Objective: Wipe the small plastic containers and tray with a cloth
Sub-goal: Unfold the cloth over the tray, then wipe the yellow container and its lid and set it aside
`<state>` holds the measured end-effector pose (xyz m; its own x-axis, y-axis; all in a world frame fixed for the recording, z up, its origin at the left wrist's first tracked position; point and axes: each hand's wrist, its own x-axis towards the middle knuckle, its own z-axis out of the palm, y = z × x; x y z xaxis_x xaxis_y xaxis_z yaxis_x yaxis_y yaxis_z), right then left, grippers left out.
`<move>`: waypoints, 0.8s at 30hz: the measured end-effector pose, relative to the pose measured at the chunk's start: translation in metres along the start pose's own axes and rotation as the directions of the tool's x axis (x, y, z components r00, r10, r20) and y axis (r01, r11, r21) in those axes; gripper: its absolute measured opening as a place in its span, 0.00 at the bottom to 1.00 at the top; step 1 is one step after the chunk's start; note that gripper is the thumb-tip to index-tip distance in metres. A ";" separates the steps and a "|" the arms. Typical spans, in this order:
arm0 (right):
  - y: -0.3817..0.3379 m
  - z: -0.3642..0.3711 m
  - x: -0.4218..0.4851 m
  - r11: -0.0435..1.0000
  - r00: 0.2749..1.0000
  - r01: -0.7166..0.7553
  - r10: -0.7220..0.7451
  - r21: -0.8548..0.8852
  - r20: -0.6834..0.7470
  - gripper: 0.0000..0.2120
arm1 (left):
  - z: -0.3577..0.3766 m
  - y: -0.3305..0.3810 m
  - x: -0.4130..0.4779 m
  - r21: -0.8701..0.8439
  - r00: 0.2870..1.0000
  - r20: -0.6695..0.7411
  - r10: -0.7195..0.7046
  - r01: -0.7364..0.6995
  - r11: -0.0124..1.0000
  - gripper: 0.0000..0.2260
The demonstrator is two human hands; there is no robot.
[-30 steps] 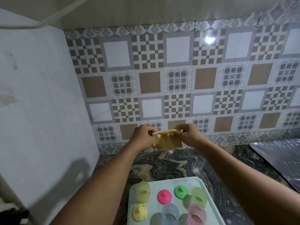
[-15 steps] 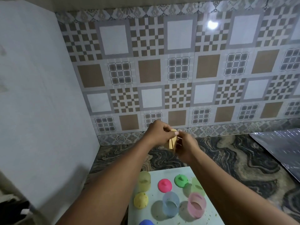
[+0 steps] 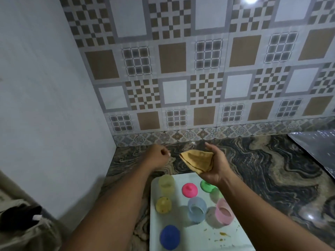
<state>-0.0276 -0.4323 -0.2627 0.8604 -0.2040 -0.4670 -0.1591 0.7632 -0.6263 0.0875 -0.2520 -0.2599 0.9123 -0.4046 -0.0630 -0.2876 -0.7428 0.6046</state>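
My right hand [image 3: 214, 166] holds a folded yellow cloth [image 3: 196, 160] palm-up above the far edge of the white tray [image 3: 233, 238]. My left hand [image 3: 157, 157] hovers just left of the cloth with fingers curled, holding nothing. On the tray stand a yellow cup [image 3: 166, 183], a blue cup [image 3: 196, 209] and a pink cup [image 3: 223, 213]. Pink lid [image 3: 189, 190], green lid [image 3: 206, 186], yellow lid [image 3: 163, 205] and blue lid [image 3: 170, 237] lie among them. A green cup is partly hidden under my right wrist. Food crumbs dot the tray's near right part.
The tray lies on a dark marbled counter [image 3: 272, 171]. A white wall panel [image 3: 45, 105] closes the left side and patterned tiles [image 3: 181, 78] the back. A shiny foil-like sheet [image 3: 319, 147] covers the far right of the counter.
My left hand has let go of the cloth and moved left. The cloth now lies folded in my right palm. The view has tilted down, showing more of the tray.
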 end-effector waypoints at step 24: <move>0.073 -0.002 0.012 0.310 0.678 0.555 -0.706 -0.772 0.204 0.29 | 0.030 0.033 -0.020 0.024 0.928 0.089 0.361 -0.364 0.931 0.12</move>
<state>-0.0300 -0.3804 -0.3148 0.7947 -0.5518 0.2528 0.0542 -0.3503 -0.9351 0.0510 -0.2839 -0.2626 0.7172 -0.6912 0.0886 -0.6069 -0.5570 0.5669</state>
